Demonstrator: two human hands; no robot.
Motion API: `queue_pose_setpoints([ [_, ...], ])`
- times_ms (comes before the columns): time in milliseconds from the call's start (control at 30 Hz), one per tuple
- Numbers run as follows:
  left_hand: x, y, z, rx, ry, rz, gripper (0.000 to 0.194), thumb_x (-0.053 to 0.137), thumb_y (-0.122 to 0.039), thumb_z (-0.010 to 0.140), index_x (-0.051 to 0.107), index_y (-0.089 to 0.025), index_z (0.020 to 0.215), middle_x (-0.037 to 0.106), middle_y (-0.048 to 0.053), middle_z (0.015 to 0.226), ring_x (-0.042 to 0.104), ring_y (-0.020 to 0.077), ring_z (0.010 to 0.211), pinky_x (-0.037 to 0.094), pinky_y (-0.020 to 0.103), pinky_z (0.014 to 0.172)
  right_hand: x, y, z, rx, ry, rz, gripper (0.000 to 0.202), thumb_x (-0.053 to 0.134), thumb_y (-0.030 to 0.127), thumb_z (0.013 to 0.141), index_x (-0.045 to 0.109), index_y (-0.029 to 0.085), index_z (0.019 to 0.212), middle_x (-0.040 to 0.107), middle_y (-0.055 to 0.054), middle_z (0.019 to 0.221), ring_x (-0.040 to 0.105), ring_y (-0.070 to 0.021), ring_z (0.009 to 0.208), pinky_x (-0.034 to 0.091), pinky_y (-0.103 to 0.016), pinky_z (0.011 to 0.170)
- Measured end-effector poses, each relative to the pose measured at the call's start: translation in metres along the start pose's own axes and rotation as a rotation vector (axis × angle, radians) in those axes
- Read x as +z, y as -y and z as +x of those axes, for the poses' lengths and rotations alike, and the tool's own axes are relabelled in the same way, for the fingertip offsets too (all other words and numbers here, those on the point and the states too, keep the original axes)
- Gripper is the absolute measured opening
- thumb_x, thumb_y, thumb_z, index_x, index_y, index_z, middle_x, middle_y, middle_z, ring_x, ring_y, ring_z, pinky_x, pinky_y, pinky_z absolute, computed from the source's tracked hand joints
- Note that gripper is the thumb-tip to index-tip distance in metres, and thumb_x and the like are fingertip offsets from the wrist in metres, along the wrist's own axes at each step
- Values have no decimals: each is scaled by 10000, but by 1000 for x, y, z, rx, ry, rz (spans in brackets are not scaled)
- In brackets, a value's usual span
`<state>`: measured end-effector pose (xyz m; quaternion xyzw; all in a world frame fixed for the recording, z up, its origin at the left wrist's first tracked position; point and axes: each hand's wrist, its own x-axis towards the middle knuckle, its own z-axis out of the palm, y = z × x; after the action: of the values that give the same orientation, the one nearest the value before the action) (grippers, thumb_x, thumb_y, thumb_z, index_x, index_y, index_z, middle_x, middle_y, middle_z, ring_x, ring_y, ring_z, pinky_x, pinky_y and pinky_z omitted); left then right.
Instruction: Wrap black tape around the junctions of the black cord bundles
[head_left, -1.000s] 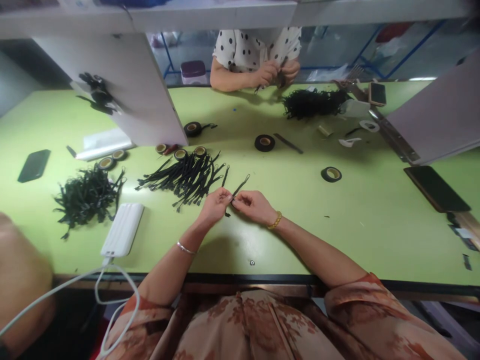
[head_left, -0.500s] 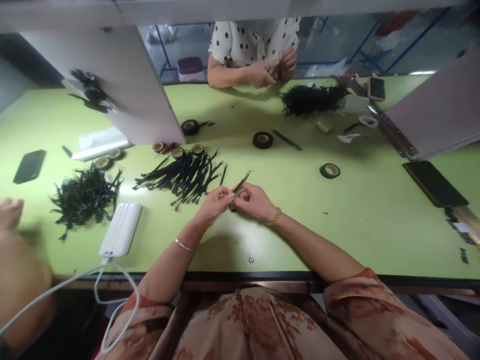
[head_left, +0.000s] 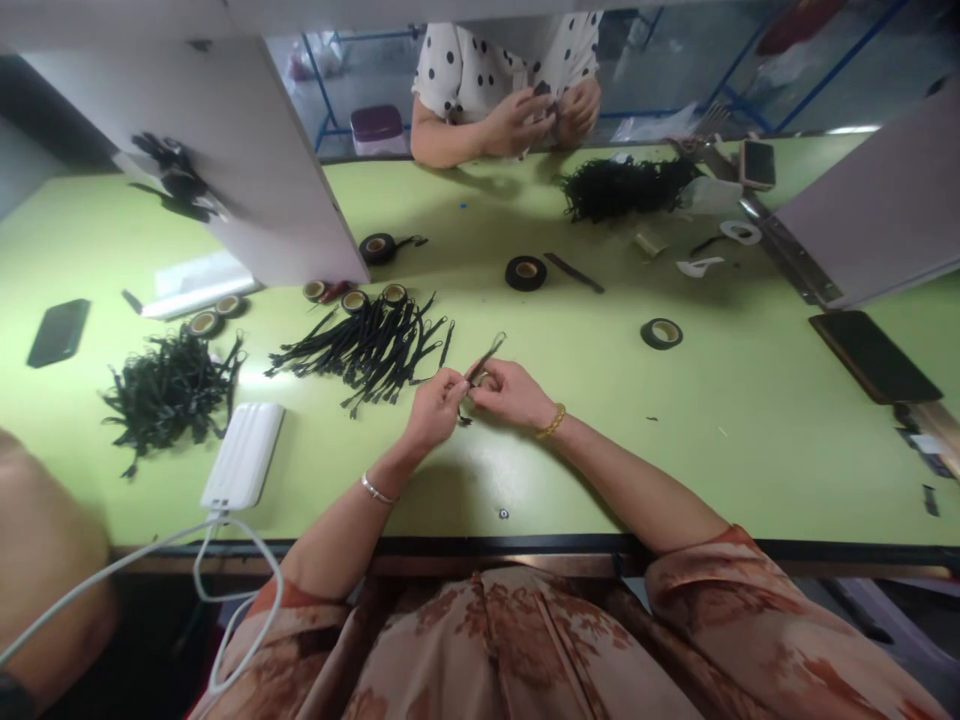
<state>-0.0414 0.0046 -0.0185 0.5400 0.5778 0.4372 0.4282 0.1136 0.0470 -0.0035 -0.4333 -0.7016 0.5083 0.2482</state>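
Near the middle of the green table, my left hand and my right hand meet, fingertips pinched together on a short black cable. Its thin looped end sticks up past the fingers, and its other end hangs below, by my left hand. A pale, rounded thing shows in part among my right fingers; I cannot make out what it is. Just to the left lies a spread pile of similar black cables, with one loose cable beside it.
Rolls of black tape lie about, another roll to the right. At left are a tangled cable pile and a white power bank with a cord. Upright panels divide the table. Co-workers' arms show across and at far left.
Both hands stay together on the cable; my left hand has turned slightly and its fingers have shifted. The co-worker's hands opposite have moved, and the arm at far left has drawn back.
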Motion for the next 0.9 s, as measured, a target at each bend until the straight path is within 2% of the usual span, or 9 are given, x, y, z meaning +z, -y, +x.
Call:
queue_pose_setpoints([
  [100,-1,3,4,-203,80,-371,329,687,-437,745,491,-176,703,393,-76,535,269,45,445,199,201,441,-1,2,0,-18,-2,64,124,572,250,706,582,168,799,523,66,488,415,-83,443,309,-203,472],
  [167,-3,5,6,-266,117,-490,411,768,-474,663,496,-168,705,388,-88,521,242,24,422,156,191,421,-1,1,0,-35,-30,52,105,577,252,715,571,171,782,547,57,496,425,-86,444,313,-205,473],
  [300,-7,5,10,-281,165,-481,474,847,-467,584,517,-157,723,420,-93,488,297,12,401,165,169,408,2,-2,0,-33,-57,-30,78,585,232,726,575,162,760,593,30,524,465,-97,465,336,-215,496],
  [400,-12,5,11,-362,235,-448,517,892,-439,518,487,-164,687,408,-107,452,269,1,368,134,166,387,4,-3,-1,-18,-21,-72,83,603,234,739,586,153,749,628,5,559,514,-110,496,349,-220,512],
  [500,-16,4,12,-410,290,-416,526,903,-430,490,473,-167,639,391,-108,429,262,0,350,117,168,377,2,1,-2,-27,48,-78,141,606,208,752,610,145,878,648,10,593,544,-113,519,362,-216,526],
  [567,-17,3,11,-386,323,-394,500,887,-432,522,477,-162,615,436,-85,455,277,2,354,131,174,381,-2,4,-2,-42,119,-75,284,611,159,733,591,148,1016,653,27,614,552,-111,527,369,-211,531],
  [633,-17,3,11,-349,350,-366,472,861,-437,562,482,-159,599,476,-61,485,307,12,369,161,180,392,-7,7,-1,-53,183,-79,373,619,128,709,559,155,1076,650,41,625,553,-109,530,371,-208,529],
  [733,-16,4,10,-298,352,-290,423,818,-449,612,504,-165,610,463,-58,462,361,44,402,219,185,418,-13,9,0,-52,224,-88,365,628,142,718,530,169,1068,633,59,605,537,-107,520,372,-210,532],
  [900,-16,3,10,-112,235,-74,337,710,-427,716,534,-164,600,469,-45,505,388,73,492,278,201,491,-11,8,1,-56,193,-129,200,598,195,800,510,174,978,657,35,626,551,-113,544,373,-224,575],
])
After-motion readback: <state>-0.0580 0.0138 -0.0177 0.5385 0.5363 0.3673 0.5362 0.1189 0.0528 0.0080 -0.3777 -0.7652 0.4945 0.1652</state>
